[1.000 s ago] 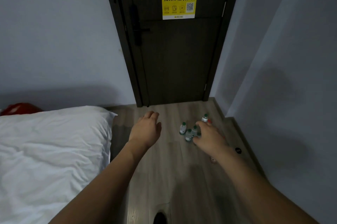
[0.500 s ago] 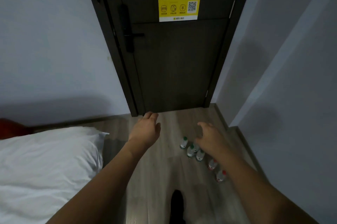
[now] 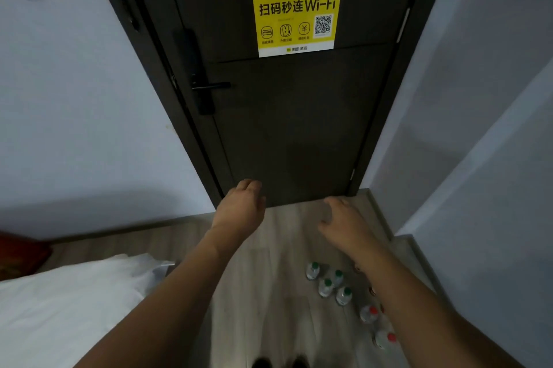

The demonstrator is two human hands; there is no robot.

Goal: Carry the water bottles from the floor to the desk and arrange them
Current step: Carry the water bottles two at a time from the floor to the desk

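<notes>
Grey wood-grain floor [image 3: 269, 293] runs up to a dark door [image 3: 299, 128], and everything here sits in relation to that door. The water bottles [image 3: 326, 287] stand upright on the floor in front of the door and toward its hinge side, close to the right-hand wall [image 3: 493, 158]: four with green caps are clustered tightly together, and at least two with red caps [image 3: 369, 313] stand just behind them, farther from the door, partly hidden by the right forearm. The left hand [image 3: 239, 212] hovers in the air in front of the door's lower edge, palm down, its fingers [image 3: 250, 186] loosely extended and holding nothing. The right hand [image 3: 347, 224] hangs beside it, nearer the hinge side, above the floor between the door and the bottles, its fingers [image 3: 332, 201] spread and slightly curved, gripping nothing and well apart from the caps. A yellow Wi-Fi sticker [image 3: 296, 22] with a QR code is stuck on the door's upper panel, and a black lever handle [image 3: 206, 86] sits on its latch side. Away from the door on the latch side lies a bed with white bedding [image 3: 59, 307], with something red [image 3: 21, 254] at its far edge
</notes>
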